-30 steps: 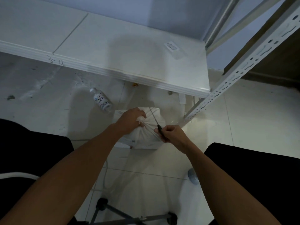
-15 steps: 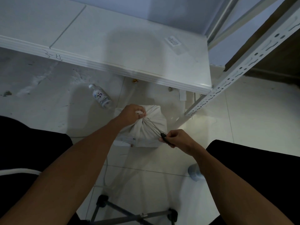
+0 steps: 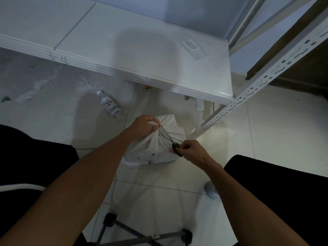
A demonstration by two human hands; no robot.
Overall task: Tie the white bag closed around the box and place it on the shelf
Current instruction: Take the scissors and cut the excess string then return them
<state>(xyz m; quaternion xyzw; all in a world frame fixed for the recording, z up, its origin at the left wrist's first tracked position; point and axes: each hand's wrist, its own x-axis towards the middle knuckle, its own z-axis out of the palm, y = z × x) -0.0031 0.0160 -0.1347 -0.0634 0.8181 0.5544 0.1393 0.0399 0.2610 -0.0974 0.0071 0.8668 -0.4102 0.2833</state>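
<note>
The white bag [image 3: 174,133] sits on the floor tiles, wrapped around a box whose printed edge [image 3: 142,158] shows at the bag's lower left. My left hand [image 3: 143,126] is shut on the gathered neck of the bag. A thin dark tie [image 3: 166,134] runs taut from the neck down and right. My right hand [image 3: 191,150] pinches its thicker black end. The white shelf board [image 3: 142,50] lies just beyond the bag, higher up.
A plastic bottle [image 3: 111,106] lies on the floor to the bag's left. The perforated shelf upright [image 3: 257,82] stands at the right. A wheeled chair base [image 3: 142,235] is near my feet. A small bluish round object [image 3: 210,189] rests by my right leg.
My right hand has drawn the tie down and right, away from the bag's neck, so it is stretched longer. My left hand stays clamped on the neck.
</note>
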